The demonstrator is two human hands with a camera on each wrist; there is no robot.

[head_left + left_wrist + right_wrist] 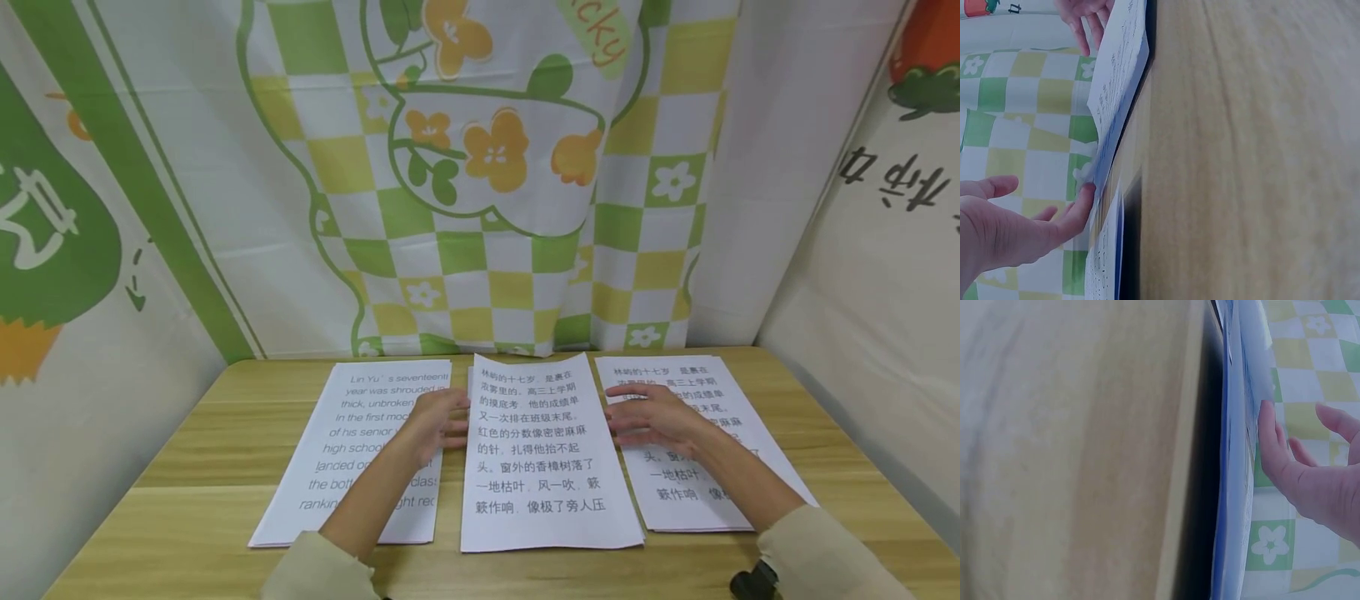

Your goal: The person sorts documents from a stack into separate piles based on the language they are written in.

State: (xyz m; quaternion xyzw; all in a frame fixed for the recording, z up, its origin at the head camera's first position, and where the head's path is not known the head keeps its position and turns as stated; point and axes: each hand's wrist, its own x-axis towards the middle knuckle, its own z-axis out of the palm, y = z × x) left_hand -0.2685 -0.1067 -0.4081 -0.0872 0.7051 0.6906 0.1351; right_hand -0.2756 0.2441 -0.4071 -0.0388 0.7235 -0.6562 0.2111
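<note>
Three sets of printed paper sheets lie on a wooden table. The middle paper stack (pixel 536 450) has large Chinese text, and its top sheet curls up at the far corners. My left hand (pixel 433 421) is at its left edge, fingers extended toward the paper, above the left stack (pixel 360 442) of English text. Opposite it, my right hand (pixel 654 417) reaches the right edge with spread fingers, over the right stack (pixel 712 508) of Chinese text. In the left wrist view, fingertips of the left hand (pixel 1029 231) meet the paper's edge. The right wrist view shows the right hand (pixel 1316 481) with loosely bent fingers.
The wooden table (pixel 187 492) ends at a patterned curtain (pixel 480 275) with green and yellow checks. White printed cloth hangs on the left and right sides. Narrow gaps of wood separate the middle stack from its neighbours near the front.
</note>
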